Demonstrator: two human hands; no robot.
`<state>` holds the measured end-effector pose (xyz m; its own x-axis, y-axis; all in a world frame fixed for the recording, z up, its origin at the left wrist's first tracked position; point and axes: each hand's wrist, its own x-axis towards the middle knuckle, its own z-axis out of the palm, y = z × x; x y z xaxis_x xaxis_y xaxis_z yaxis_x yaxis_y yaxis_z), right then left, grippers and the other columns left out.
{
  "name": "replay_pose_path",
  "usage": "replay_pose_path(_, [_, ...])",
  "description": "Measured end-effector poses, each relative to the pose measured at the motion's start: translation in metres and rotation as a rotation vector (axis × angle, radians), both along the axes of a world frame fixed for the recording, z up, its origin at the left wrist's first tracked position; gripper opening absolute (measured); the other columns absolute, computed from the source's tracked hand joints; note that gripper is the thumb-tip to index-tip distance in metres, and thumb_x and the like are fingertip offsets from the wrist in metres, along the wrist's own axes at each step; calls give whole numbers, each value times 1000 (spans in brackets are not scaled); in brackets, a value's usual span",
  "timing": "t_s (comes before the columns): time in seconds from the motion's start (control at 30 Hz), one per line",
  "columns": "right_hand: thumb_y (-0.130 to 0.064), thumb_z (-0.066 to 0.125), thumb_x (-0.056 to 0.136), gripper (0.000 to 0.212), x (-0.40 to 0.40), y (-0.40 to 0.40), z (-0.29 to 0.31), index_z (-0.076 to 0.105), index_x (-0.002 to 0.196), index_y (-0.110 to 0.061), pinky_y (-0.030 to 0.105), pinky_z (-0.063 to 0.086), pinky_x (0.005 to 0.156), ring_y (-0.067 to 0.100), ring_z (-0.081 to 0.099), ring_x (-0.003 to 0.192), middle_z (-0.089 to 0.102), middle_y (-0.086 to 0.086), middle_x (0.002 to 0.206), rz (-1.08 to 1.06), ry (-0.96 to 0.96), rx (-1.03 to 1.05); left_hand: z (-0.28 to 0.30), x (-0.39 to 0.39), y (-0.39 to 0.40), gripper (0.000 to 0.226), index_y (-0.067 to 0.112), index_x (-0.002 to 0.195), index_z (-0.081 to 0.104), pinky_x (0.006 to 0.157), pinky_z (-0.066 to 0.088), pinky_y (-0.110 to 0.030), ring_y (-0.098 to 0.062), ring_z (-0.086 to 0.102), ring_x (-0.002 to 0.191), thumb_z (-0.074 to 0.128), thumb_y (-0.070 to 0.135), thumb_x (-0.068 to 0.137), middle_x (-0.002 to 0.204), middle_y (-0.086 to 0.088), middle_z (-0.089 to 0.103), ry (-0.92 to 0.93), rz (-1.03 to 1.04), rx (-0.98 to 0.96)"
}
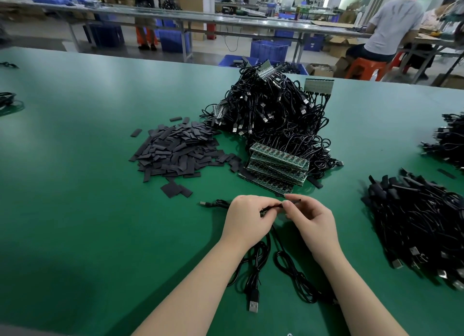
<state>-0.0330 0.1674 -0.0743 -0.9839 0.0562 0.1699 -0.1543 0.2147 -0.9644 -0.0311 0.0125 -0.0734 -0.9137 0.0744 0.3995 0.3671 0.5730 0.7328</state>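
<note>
Black cable (270, 210) runs between left grip (247, 219) and right grip (311, 220), both pinching it.

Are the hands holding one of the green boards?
No, the left hand and right hand pinch a black cable; the green boards lie stacked beyond them.

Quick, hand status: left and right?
Left hand: closed, pinching the black cable.
Right hand: closed, pinching the same cable right next to the left hand.

Green table (75, 172): sleeve-piece pile (175, 152), cable heap (273, 114), circuit-board strips (276, 167), cable pile right (414, 225), loose cables near edge (254, 295).
</note>
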Motion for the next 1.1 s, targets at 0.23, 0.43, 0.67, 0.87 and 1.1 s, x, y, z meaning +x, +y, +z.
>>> replay_pose_path(0.23, [-13, 79, 81, 20, -1, 3, 0, 76, 80, -33, 20, 55, 68, 11, 66, 71, 74, -2, 79, 1, -17, -92, -1, -1, -2, 19, 25, 106, 77, 90, 51, -33, -4, 67, 93, 68, 27, 89, 99, 10, 75, -44, 11, 3])
replay_pose_path(0.43, [-13, 79, 81, 21, -2, 3, -1, 77, 80, -34, 20, 54, 67, 11, 65, 69, 75, -2, 78, -12, -15, -90, -1, -2, -3, 19, 27, 105, 77, 83, 52, -21, 1, 66, 92, 69, 30, 89, 98, 13, 75, -109, -26, 62])
replay_pose_path(0.67, [-11, 80, 81, 24, -2, 4, -3, 78, 79, -35, 19, 53, 66, 12, 66, 71, 76, -1, 79, 18, -16, -47, -1, -1, -6, 19, 23, 105, 77, 77, 40, 0, -2, 65, 92, 72, 25, 87, 98, 7, 76, -54, -18, 31])
replay_pose_path(0.87, [-13, 80, 82, 23, -3, 5, -3, 78, 81, -36, 17, 54, 67, 9, 67, 71, 76, -2, 80, 31, -27, -40, -1, -2, -6, 20, 22, 105, 77, 76, 38, 0, -3, 64, 90, 72, 21, 85, 96, 6, 76, -48, -48, 13])
replay_pose_path(1.1, [-13, 79, 82, 20, -4, 6, -4, 78, 83, -33, 13, 51, 66, 7, 68, 70, 76, -1, 78, 51, -36, -31, -1, -1, -7, 20, 24, 104, 77, 77, 37, 0, -3, 63, 90, 71, 21, 86, 95, 7, 76, -51, -56, 22])
